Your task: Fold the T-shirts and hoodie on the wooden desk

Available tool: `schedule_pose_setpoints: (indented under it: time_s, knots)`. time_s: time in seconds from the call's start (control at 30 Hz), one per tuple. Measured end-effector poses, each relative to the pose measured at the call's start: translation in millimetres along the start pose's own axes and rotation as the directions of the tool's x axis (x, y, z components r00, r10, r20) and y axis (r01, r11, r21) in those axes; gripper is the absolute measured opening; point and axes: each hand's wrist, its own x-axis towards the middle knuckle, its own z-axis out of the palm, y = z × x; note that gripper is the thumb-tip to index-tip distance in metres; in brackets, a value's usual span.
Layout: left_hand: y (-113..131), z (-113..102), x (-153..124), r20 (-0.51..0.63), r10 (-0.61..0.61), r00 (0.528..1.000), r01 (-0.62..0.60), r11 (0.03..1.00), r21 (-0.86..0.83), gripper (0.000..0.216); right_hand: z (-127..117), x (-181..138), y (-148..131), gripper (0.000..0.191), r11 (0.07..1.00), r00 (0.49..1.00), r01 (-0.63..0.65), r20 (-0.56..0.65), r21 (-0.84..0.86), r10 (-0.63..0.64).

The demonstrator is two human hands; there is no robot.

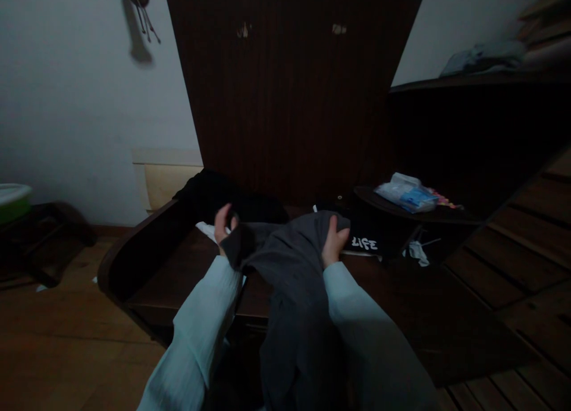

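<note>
At the far left a green-and-white basin (12, 198) sat on a low dark stand, and metal utensils (141, 3) hung on the pale wall above. A light wooden board (166, 184) leaned against that wall, just behind the curved end of a dark wooden table (173, 274). A black garment (214, 192) lay heaped at the table's back edge. Just in front of it was the left hand (223, 223), in a pale sleeve, its fingers curled in and pinching the upper left edge of a grey garment (285, 268). The cloth stretched across between the two hands above the table, and its lower part hung down between the forearms toward the person. The right hand (333, 242) was closed over the upper right corner, thumb on the near side and fingers wrapped behind the fabric. By the look of it, the garment was being held up and spread by its top edge, not yet laid down. Any further handling would call for both pinches to hold firm and level, since the loose lower part hung free and could bunch. Just right of the right hand lay a black cloth (370, 235) with white lettering, and beyond it a blue-and-white plastic packet (407, 194) on a raised dark surface. A dark wardrobe (289, 90) filled the background. A pale cloth (484, 57) rested on a shelf at the far right.
</note>
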Motion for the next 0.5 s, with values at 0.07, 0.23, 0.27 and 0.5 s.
schedule_pose_setpoints:
  time_s: [0.07,0.23,0.27,0.5]
  knots:
    - [8.5,17.7,-4.9,0.191,-0.021,0.981,0.030,0.999,-0.042,0.042,6.6,-12.5,-1.8,0.040,0.999,0.960,-0.031,0.279,0.035,0.020]
    - [15.1,41.7,-15.7,0.386,0.021,0.922,-0.004,0.999,-0.046,0.047,7.0,-34.0,-3.8,0.029,0.915,0.466,-0.396,0.843,-0.073,0.269]
    - [13.2,41.5,-15.9,0.320,0.039,0.947,-0.027,0.999,-0.042,0.055,4.8,-36.6,-5.1,0.026,0.892,0.372,-0.434,0.877,-0.125,0.304]
    - [7.1,40.6,-14.2,0.469,0.233,0.852,-0.310,0.946,0.092,0.049,-5.9,-48.5,-23.3,0.023,0.857,-0.164,-0.399,0.944,-0.328,0.285]
